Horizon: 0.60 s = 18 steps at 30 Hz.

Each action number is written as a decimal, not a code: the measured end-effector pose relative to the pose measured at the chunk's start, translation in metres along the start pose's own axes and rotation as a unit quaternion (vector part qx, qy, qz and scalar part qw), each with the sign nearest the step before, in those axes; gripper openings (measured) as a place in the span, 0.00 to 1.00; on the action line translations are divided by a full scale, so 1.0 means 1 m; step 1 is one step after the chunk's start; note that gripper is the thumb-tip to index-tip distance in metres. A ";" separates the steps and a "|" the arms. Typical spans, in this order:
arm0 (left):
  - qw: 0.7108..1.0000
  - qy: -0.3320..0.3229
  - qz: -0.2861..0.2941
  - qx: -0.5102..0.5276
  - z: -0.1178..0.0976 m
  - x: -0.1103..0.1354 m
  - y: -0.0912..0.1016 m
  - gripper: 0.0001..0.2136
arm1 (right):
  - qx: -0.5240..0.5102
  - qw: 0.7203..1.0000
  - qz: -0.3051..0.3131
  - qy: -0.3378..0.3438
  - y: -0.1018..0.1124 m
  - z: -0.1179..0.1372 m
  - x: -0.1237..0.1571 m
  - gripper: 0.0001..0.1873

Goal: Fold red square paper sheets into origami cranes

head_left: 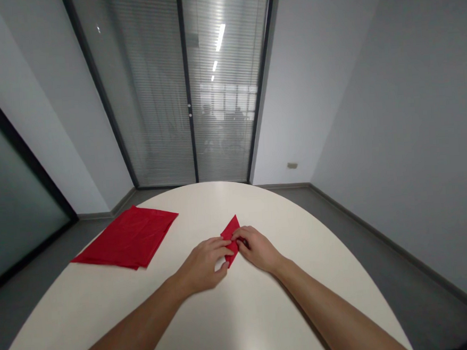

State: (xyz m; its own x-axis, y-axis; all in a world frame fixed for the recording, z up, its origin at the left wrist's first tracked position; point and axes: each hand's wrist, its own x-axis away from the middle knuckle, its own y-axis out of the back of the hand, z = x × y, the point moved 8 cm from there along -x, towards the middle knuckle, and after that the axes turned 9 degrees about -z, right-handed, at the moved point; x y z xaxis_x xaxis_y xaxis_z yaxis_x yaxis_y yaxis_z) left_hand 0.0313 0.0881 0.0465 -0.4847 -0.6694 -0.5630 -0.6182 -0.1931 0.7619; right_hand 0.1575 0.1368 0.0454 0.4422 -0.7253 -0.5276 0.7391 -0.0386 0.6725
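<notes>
A small folded piece of red paper [231, 227] lies on the white table between my two hands, its pointed end facing away from me. From the left, my left hand [207, 262] rests its fingers on the paper's near part, with the thumb by the lower corner. On the other side, my right hand [258, 246] has its fingers curled and pinched at the paper's right edge. The fingers cover much of the paper's middle, so its folds there are hidden.
A stack of large red sheets [129, 238] lies at the left side of the round white table [284, 214]. Beyond the far edge stand glass panels with blinds [158, 121]. Grey walls rise at both sides, and a socket plate [292, 165] sits low on the far wall.
</notes>
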 end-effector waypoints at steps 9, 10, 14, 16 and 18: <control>1.000 -0.003 -0.005 -0.016 -0.001 0.000 0.000 0.14 | 0.006 1.000 -0.003 -0.007 0.000 -0.003 0.000 0.11; 1.000 -0.004 -0.001 -0.018 -0.002 -0.001 0.000 0.14 | 0.006 1.000 -0.002 -0.007 0.000 -0.002 0.000 0.11; 0.999 -0.022 0.010 -0.028 -0.006 -0.001 -0.001 0.15 | 0.019 1.000 -0.003 -0.007 0.001 -0.001 0.000 0.11; 0.998 -0.040 0.009 -0.037 -0.009 -0.001 0.000 0.14 | 0.031 0.999 -0.008 -0.008 0.002 -0.002 0.000 0.10; 0.998 -0.053 0.009 -0.038 -0.012 -0.001 0.001 0.14 | 0.038 0.999 -0.011 -0.013 0.003 -0.004 -0.001 0.10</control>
State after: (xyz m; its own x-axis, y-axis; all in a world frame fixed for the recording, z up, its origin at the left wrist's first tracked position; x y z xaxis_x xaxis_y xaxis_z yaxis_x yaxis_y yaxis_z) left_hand 0.0390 0.0798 0.0519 -0.5609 -0.5945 -0.5762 -0.5620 -0.2376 0.7923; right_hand 0.1612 0.1398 0.0460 0.4120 -0.7419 -0.5290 0.7069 -0.1060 0.6993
